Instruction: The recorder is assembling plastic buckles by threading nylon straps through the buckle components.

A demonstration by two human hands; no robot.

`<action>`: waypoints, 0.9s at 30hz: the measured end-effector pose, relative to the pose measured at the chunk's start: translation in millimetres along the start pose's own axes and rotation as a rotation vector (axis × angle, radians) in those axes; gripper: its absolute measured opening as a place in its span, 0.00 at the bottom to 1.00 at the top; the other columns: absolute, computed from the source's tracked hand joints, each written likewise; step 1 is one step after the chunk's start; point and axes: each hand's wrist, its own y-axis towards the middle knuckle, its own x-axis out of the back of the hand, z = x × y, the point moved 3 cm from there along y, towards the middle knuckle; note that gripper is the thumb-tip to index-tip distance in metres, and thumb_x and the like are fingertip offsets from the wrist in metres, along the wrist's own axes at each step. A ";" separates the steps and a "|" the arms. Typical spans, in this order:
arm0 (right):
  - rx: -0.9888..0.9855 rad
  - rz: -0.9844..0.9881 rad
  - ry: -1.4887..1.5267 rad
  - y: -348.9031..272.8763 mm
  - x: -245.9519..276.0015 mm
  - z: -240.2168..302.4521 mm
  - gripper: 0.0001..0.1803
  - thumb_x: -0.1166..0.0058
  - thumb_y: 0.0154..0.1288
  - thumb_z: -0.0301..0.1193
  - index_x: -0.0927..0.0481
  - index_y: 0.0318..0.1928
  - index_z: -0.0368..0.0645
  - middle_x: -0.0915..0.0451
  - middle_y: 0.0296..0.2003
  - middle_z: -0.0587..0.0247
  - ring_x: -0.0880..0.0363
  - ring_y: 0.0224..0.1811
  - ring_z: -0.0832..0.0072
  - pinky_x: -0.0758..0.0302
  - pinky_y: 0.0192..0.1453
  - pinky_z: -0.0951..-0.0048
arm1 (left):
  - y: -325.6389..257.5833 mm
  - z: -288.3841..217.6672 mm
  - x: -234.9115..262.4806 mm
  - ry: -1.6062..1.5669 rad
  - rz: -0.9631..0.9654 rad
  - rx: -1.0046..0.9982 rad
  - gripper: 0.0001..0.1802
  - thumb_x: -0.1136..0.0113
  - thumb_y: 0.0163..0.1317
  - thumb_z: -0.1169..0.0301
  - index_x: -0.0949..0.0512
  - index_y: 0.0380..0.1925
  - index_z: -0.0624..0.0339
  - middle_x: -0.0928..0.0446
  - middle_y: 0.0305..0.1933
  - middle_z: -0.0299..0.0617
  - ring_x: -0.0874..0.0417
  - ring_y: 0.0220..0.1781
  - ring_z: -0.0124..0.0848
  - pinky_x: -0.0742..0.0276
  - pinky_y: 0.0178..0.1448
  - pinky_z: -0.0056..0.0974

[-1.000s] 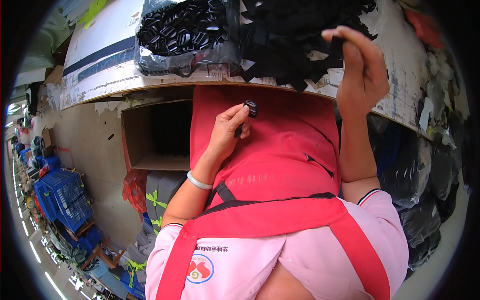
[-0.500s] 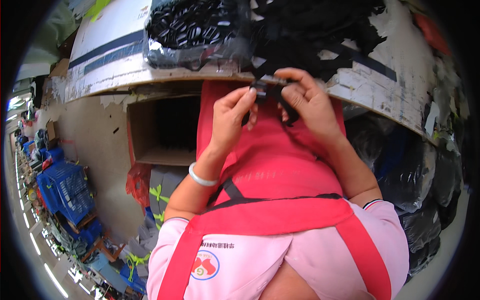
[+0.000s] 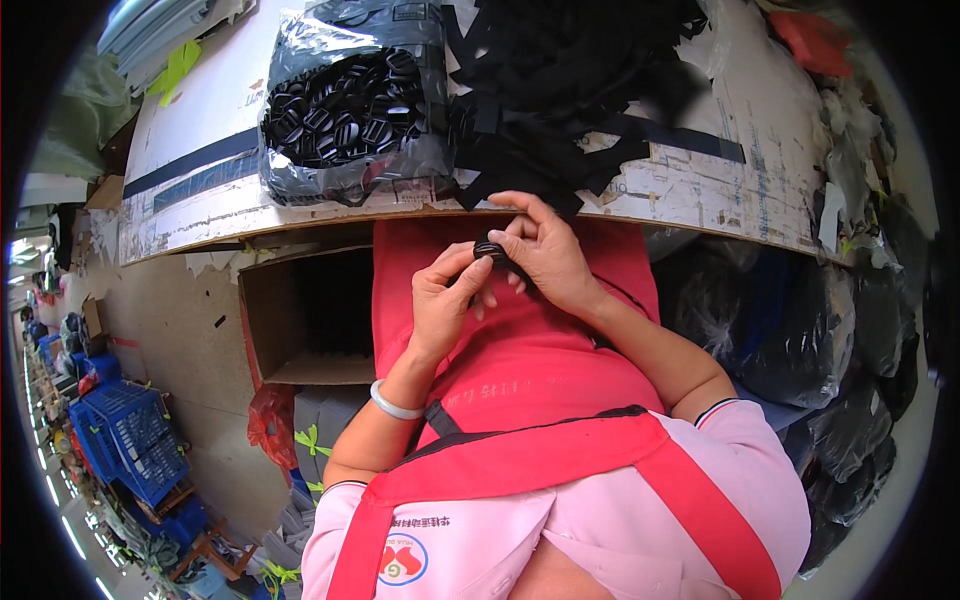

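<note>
Head view, looking down at a seated person in a pink shirt and red apron (image 3: pixel 530 350).

At far left of the frame, blue plastic crates (image 3: pixel 125 440) sit on the floor. Right of them, an open cardboard box (image 3: pixel 300 320) rests under the edge of a worn white worktable (image 3: pixel 200 190), which runs across the upper frame.

On the table at upper centre lies a clear plastic bag of black round buckles (image 3: pixel 345 110). Just right of it, touching, is a loose heap of black webbing strips (image 3: pixel 560 90).

At centre frame, below the table edge and over the apron, both hands meet. The left hand (image 3: pixel 445 305), with a pale bangle (image 3: pixel 393 403) on its wrist, pinches 1 small black buckle (image 3: pixel 490 248) between thumb and fingertips. The right hand (image 3: pixel 545 250) closes on the same buckle from the right; whether it also holds a strip there cannot be told.

Judging by this, the step in hand appears to be fitting strap to buckle. The next move likely calls for a steady left pinch while the right fingers work the piece through.

At far right, dark filled bags (image 3: pixel 800 330) are piled beside the person.
</note>
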 end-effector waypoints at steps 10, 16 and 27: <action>-0.139 0.305 -0.317 -15.3 24.6 -44.8 0.16 0.56 0.74 0.39 0.21 0.38 0.41 0.32 0.20 0.75 0.36 0.22 0.87 0.37 0.27 0.79 | 15.7 -25.2 71.8 -0.283 -0.275 -0.067 0.11 0.41 0.67 0.65 0.20 0.40 0.62 0.30 0.20 0.30 0.32 0.21 0.18 0.44 0.20 0.24; -0.171 0.072 -0.217 -5.9 23.6 -9.4 0.12 0.44 0.68 0.37 0.19 0.42 0.42 0.31 0.22 0.77 0.39 0.20 0.91 0.44 0.23 0.86 | 5.5 -17.8 49.2 -0.002 -0.090 0.013 0.09 0.39 0.65 0.69 0.18 0.38 0.63 0.26 0.27 0.31 0.30 0.21 0.16 0.41 0.20 0.22; -0.112 0.135 -0.085 2.7 0.8 9.8 0.10 0.47 0.69 0.31 0.22 0.42 0.37 0.22 0.22 0.66 0.37 0.14 0.90 0.41 0.18 0.86 | 4.8 -4.2 35.9 -0.022 -0.206 0.011 0.10 0.38 0.64 0.70 0.17 0.40 0.64 0.26 0.23 0.30 0.30 0.18 0.16 0.39 0.19 0.23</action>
